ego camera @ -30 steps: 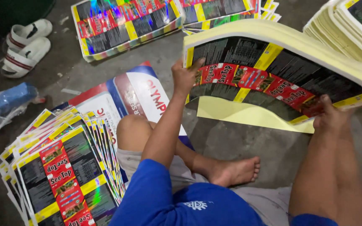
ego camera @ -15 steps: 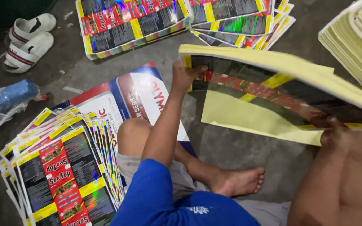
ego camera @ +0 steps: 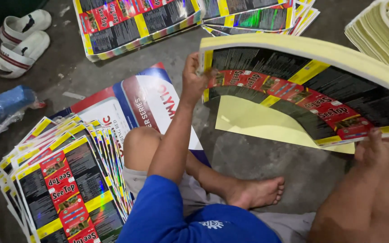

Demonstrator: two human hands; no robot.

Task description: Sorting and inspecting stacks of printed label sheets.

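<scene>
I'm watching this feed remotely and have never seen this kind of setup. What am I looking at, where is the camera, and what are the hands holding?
There is no machine here: a person sits on a grey concrete floor and works with bare hands. The one picture comes from a camera worn on the person's head, looking down past a blue sleeve, a bent knee and a bare foot.

The left hand and the right hand each grip one end of a thick bundle of printed sheets, black, red and yellow on the face with pale yellow backs. The bundle is bowed and fanned open.

On the floor lie a fanned stack of the same sheets at the lower left, a blue, red and white flat sheet under the knee, more stacks at the top, a pale pile at the upper right, white sandals and a blue plastic-wrapped object.
</scene>
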